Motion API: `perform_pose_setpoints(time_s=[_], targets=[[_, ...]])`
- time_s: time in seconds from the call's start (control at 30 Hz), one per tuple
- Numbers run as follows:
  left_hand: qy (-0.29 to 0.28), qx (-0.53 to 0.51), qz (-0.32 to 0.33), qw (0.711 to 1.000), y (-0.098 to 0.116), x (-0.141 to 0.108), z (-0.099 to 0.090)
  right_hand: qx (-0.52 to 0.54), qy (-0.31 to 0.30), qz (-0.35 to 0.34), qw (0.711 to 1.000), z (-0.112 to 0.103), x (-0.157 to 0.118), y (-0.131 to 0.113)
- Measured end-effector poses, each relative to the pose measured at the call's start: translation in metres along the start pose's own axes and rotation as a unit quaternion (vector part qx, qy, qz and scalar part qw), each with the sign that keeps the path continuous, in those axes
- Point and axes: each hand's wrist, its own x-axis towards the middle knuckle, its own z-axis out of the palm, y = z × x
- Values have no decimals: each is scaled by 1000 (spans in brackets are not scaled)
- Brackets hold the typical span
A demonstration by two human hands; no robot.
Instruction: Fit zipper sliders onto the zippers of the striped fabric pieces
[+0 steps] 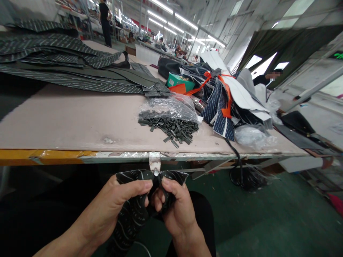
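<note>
Below the table's front edge, my left hand [124,198] and my right hand [175,201] both pinch a dark strip of material with pale printed stripes [128,223]. Each thumb presses on top of the strip, and it hangs down below my left hand. Between my thumbs, the strip meets a small metal fitting [154,164] fixed to the table edge. The exact contact there is too small to make out. Above my hands on the table lies a pile of small dark tabs [177,130], partly spilling from a clear plastic bag [168,107].
Long dark striped strips [80,76] are stacked at the left of the table [66,121]. A green box [180,82], navy printed pieces with orange ties [219,103] and crumpled clear plastic [252,137] lie to the right. A person [104,21] stands far back.
</note>
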Motion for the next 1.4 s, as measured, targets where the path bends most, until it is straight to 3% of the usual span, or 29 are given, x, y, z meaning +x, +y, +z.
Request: perform_pose_setpoints(time_s=[0.67, 0.83, 1.03, 1.4], targets=[[-14, -12, 4, 1000, 3, 2, 2, 16, -54, 17, 998, -7, 6, -6], [14, -6, -21, 1000, 1, 3, 2, -6, -91, 41, 995, -12, 10, -10], [37, 15, -28, 999, -4, 4, -3, -2, -88, 43, 995, -14, 16, -12], [-34, -26, 45, 998, 0, 2, 2, -14, -64, -24, 998, -10, 5, -7]])
